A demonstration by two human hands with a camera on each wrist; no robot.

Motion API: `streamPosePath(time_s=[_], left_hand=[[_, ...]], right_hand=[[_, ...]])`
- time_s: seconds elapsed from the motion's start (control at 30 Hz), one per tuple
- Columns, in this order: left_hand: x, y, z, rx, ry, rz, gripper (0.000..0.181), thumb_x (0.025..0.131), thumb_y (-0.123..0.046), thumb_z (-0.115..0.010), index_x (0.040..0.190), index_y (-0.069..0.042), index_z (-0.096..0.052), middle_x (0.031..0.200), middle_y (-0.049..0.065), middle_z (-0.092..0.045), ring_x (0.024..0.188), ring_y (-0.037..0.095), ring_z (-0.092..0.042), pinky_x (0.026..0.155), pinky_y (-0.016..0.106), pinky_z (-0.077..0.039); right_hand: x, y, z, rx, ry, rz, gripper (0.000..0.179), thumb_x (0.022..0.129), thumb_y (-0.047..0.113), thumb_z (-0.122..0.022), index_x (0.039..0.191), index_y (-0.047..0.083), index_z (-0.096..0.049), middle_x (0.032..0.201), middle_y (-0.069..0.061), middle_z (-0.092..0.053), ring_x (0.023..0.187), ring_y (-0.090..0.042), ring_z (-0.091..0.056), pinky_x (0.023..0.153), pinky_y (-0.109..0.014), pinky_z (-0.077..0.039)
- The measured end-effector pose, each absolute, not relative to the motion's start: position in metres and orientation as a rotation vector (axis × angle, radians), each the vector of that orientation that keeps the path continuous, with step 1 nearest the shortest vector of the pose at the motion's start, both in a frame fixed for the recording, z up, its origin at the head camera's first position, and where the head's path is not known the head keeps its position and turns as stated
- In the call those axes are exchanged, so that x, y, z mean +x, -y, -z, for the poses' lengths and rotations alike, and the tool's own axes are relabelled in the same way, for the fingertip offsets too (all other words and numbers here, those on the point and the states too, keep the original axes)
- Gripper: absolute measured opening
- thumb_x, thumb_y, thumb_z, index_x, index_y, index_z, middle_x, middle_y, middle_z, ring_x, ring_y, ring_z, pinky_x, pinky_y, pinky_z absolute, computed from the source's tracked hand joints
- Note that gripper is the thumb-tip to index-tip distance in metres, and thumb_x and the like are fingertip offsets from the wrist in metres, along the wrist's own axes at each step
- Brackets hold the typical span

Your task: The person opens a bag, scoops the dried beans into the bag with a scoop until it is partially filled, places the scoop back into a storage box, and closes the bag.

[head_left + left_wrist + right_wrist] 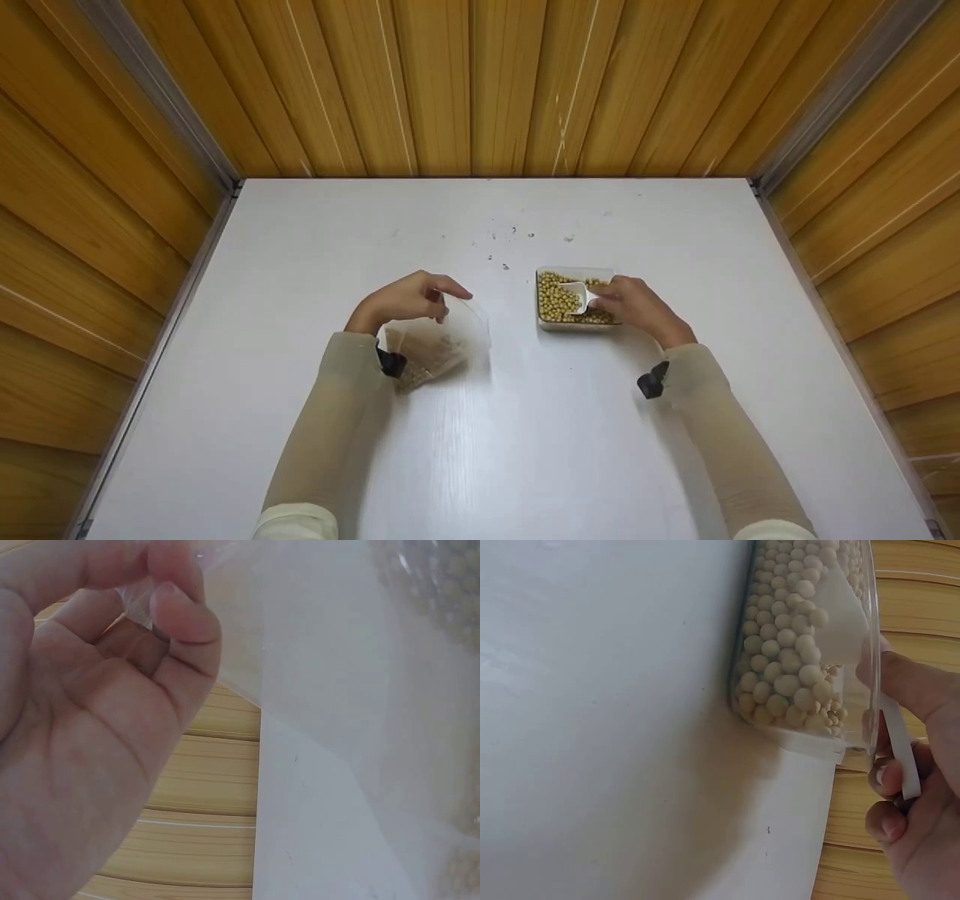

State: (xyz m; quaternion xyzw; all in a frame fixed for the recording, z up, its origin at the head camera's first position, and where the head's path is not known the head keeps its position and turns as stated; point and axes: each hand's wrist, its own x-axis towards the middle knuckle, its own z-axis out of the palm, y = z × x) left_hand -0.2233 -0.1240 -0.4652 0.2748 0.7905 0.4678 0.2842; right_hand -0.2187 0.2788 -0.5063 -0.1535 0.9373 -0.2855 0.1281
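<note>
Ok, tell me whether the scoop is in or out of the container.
In. The head of the white scoop lies among the beans inside the clear container; the right hand holds its handle.

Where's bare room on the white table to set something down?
Bare: white table between the sleeves; left hand to left edge; right hand to right edge. Gap between bag and box is narrower. Crowded: left hand at bag, right hand with scoop in box.
</note>
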Motion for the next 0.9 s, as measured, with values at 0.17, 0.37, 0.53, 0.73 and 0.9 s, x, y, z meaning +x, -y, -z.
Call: streamPosePath(time_s=[0.17, 0.37, 0.53, 0.73, 0.9], left_hand=[[-0.222, 0.123, 0.465, 0.722, -2.136, -1.240, 0.045, 0.085, 0.006, -0.056, 0.127, -0.005, -0.062, 0.133, 0.017, -0.057, 0.069, 0.018, -0.055, 0.068, 0.031, -0.046], [-0.212, 0.121, 0.447, 0.710, -2.133, -1.229, 0.044, 0.084, 0.007, -0.054, 0.127, -0.002, -0.062, 0.131, 0.018, -0.058, 0.068, 0.013, -0.053, 0.067, 0.025, -0.044], [-0.214, 0.122, 0.449, 0.714, -2.129, -1.234, 0.043, 0.085, 0.006, -0.055, 0.127, -0.001, -0.061, 0.130, 0.019, -0.059, 0.073, 0.025, -0.053, 0.066, 0.026, -0.044], [-0.222, 0.124, 0.465, 0.721, -2.123, -1.247, 0.042, 0.087, 0.005, -0.054, 0.129, 0.001, -0.059, 0.127, 0.022, -0.058, 0.072, 0.023, -0.055, 0.070, 0.031, -0.047], [-0.223, 0.126, 0.466, 0.731, -2.105, -1.263, 0.041, 0.088, 0.002, -0.055, 0.129, -0.002, -0.060, 0.127, 0.021, -0.059, 0.076, 0.031, -0.055, 0.074, 0.042, -0.047]], right_hand=[[-0.217, -0.279, 0.513, -0.448, -2.791, 0.872, 0.039, 0.093, 0.022, -0.062, 0.128, 0.006, -0.061, 0.098, -0.012, -0.063, 0.081, -0.022, -0.050, 0.074, -0.036, -0.042], [-0.217, -0.279, 0.522, -0.446, -2.850, 0.876, 0.037, 0.092, 0.025, -0.063, 0.125, 0.008, -0.064, 0.108, -0.015, -0.067, 0.101, -0.036, -0.058, 0.095, -0.050, -0.028], [-0.218, -0.281, 0.528, -0.397, -2.795, 0.984, 0.039, 0.093, 0.028, -0.060, 0.126, 0.006, -0.063, 0.099, -0.014, -0.064, 0.094, -0.032, -0.055, 0.096, -0.051, -0.026], [-0.219, -0.283, 0.529, -0.355, -2.702, 1.116, 0.042, 0.096, 0.030, -0.057, 0.129, 0.003, -0.060, 0.088, -0.007, -0.056, 0.085, -0.023, -0.043, 0.102, -0.055, -0.021], [-0.221, -0.284, 0.530, -0.390, -2.690, 1.138, 0.042, 0.097, 0.029, -0.055, 0.129, 0.003, -0.060, 0.090, -0.009, -0.056, 0.086, -0.023, -0.043, 0.100, -0.052, -0.019]])
